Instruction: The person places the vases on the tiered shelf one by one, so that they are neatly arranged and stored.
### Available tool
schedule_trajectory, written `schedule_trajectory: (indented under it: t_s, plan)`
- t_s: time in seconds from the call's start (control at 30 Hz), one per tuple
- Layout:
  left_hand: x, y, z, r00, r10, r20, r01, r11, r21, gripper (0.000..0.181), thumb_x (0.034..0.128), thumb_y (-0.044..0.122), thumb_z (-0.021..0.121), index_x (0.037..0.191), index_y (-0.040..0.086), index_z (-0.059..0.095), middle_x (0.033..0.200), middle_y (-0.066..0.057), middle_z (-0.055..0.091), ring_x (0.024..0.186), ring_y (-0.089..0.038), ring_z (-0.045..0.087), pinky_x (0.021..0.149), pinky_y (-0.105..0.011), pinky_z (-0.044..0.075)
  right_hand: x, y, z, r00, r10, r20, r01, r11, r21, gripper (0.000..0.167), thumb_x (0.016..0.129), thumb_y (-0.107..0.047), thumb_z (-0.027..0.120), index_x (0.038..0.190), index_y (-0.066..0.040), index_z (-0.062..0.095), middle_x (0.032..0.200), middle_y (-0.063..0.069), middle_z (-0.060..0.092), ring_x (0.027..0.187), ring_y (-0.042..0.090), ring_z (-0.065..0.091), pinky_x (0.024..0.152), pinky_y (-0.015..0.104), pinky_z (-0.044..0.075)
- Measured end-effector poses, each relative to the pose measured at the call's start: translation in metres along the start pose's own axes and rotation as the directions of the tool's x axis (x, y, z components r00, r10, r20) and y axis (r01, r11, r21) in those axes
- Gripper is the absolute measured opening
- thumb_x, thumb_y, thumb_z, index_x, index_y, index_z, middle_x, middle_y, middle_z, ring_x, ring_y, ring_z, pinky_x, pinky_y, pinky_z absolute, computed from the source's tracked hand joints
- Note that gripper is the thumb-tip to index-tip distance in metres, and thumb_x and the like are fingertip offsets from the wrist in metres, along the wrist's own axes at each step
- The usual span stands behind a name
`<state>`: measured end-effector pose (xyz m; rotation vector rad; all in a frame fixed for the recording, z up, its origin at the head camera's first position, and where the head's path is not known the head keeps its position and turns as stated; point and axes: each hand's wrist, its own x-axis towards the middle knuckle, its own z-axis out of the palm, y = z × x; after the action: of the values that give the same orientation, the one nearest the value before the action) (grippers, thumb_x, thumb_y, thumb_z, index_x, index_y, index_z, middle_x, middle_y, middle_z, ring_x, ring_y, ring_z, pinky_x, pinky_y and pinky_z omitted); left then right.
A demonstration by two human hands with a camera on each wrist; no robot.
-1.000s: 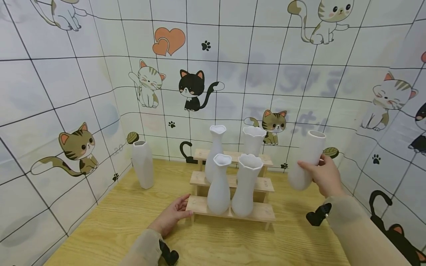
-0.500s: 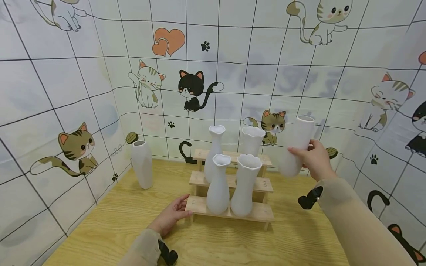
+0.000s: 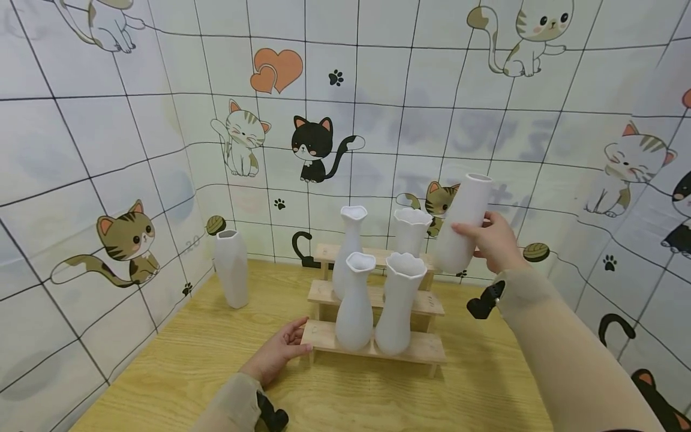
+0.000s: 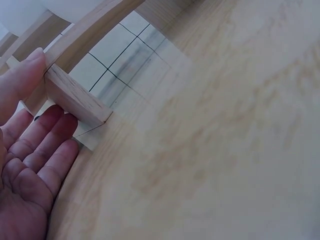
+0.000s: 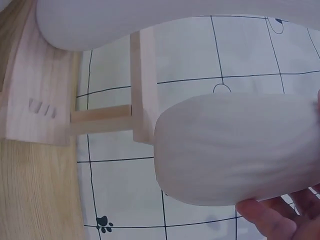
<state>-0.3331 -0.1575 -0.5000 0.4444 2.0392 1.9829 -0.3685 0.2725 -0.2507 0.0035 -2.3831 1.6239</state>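
Tilted in the air, a smooth white vase (image 3: 463, 225) (image 5: 235, 147) is gripped by my right hand (image 3: 499, 243) (image 5: 280, 217), its base beside the stand's top step at the right. The three-step wooden stand (image 3: 324, 333) (image 4: 75, 95) bears two wavy-rimmed vases on the bottom step, a slim one (image 3: 348, 246) at left and a wide-mouthed one (image 3: 411, 231) further back; their bases are partly hidden. My left hand (image 3: 278, 351) (image 4: 35, 160) holds the left end of the bottom step, thumb in front and fingers behind the leg.
Another white vase (image 3: 232, 270) stands on the wooden table (image 3: 178, 372) left of the stand. A cat-patterned, gridded covering (image 3: 378, 132) rises behind the table and along both sides.
My right hand has carried the vase up and leftward, from the right of the stand to beside its top step. My left hand stays at the bottom step's end.
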Motion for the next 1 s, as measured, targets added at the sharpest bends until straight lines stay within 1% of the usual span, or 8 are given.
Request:
schedule_trajectory:
  t_s: [0.13,0.3,0.47,0.73,0.87,1.0]
  plan:
    - [0.0,-0.001,-0.001,1.0,-0.005,0.001,0.005,1.0,-0.001,0.082,0.0886,0.019,0.071,0.152,0.004,0.022,0.133,-0.016,0.049,0.116,-0.023,0.052,0.098,-0.037,0.042,0.006,-0.003,0.005,1.0,-0.008,-0.002,0.008,1.0,0.009,0.095,0.083,-0.042,0.074,0.152,-0.005,0.019,0.142,0.024,0.033,0.128,0.044,0.037,0.091,0.066,0.04]
    - [0.0,-0.002,-0.002,1.0,-0.005,0.0,0.005,1.0,0.002,0.083,0.0879,0.02,0.072,0.152,0.004,0.022,0.133,-0.015,0.049,0.117,-0.023,0.052,0.099,-0.038,0.041,0.013,-0.007,0.012,1.0,-0.007,-0.017,0.008,0.999,0.032,0.093,0.083,-0.04,0.075,0.15,-0.004,0.021,0.142,0.023,0.034,0.127,0.042,0.039,0.092,0.064,0.041]
    - [0.0,-0.003,-0.002,1.0,0.008,0.004,-0.008,1.0,0.019,0.081,0.089,0.019,0.071,0.151,0.004,0.022,0.132,-0.015,0.05,0.117,-0.024,0.052,0.099,-0.037,0.042,0.015,-0.013,0.02,1.0,0.001,-0.012,0.0,0.999,0.04,0.09,0.085,-0.036,0.074,0.149,-0.001,0.022,0.144,0.024,0.034,0.127,0.043,0.04,0.093,0.063,0.041]
    - [0.001,-0.006,-0.003,1.0,0.007,0.013,-0.007,1.0,0.008,0.083,0.0884,0.02,0.071,0.152,0.005,0.021,0.133,-0.014,0.05,0.117,-0.024,0.051,0.097,-0.036,0.043,0.017,-0.017,0.029,1.0,0.014,0.001,-0.014,0.999,0.036,0.089,0.085,-0.033,0.074,0.15,-0.003,0.02,0.142,0.023,0.035,0.125,0.042,0.041,0.093,0.061,0.042]
    - [0.001,-0.006,-0.004,1.0,0.008,0.01,-0.009,1.0,0.007,0.083,0.0881,0.02,0.072,0.152,0.005,0.021,0.133,-0.014,0.05,0.117,-0.024,0.051,0.097,-0.037,0.043,0.02,-0.018,0.035,1.0,0.0,0.01,0.0,0.999,0.04,0.084,0.088,-0.027,0.07,0.15,-0.002,0.02,0.144,0.024,0.034,0.126,0.043,0.041,0.093,0.063,0.041]
    - [0.001,-0.004,-0.003,1.0,0.004,0.009,-0.004,1.0,0.005,0.083,0.0879,0.02,0.072,0.152,0.005,0.022,0.132,-0.014,0.05,0.117,-0.024,0.051,0.098,-0.037,0.043,0.021,-0.018,0.04,1.0,0.005,0.019,-0.006,0.999,0.04,0.077,0.091,-0.024,0.066,0.15,-0.002,0.021,0.146,0.024,0.033,0.128,0.044,0.039,0.094,0.063,0.04]
